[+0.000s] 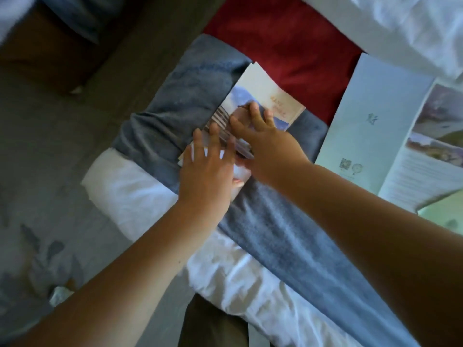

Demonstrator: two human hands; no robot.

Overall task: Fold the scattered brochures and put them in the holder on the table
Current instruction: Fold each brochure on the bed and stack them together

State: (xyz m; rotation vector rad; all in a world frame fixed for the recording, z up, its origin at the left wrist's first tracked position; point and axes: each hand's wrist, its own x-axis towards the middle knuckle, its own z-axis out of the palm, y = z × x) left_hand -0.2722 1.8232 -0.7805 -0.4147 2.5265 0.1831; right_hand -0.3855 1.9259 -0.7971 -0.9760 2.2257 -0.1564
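Flooring (50, 146) of grey wood-grain fills the left of the view, and the corner of a bed with a white sheet (140, 194) juts into it. A blue bed runner (288, 234) crosses the sheet and serves as the folding surface.

The left hand (208, 169) lies flat on the near end of the folded brochure (270, 96). Its grip is released, fingers straight and spread, which pins the layers so they cannot slide on the soft cloth. The folded brochure rests on the runner, with its far corner reaching a red cloth (288, 46).

The right hand (265, 144) crosses over just beside the left and presses the middle of the same brochure. Its grip is also released, fingers extended and holding nothing. This placement suits flattening the crease, which appears to be the step in hand.

Further right, an unfolded brochure (370, 121) lies open on the bed, pale blue panel up. At the right edge a green brochure (443, 216) shows in part. Both await folding.

No holder is in view, so insertion is judged not yet begun.
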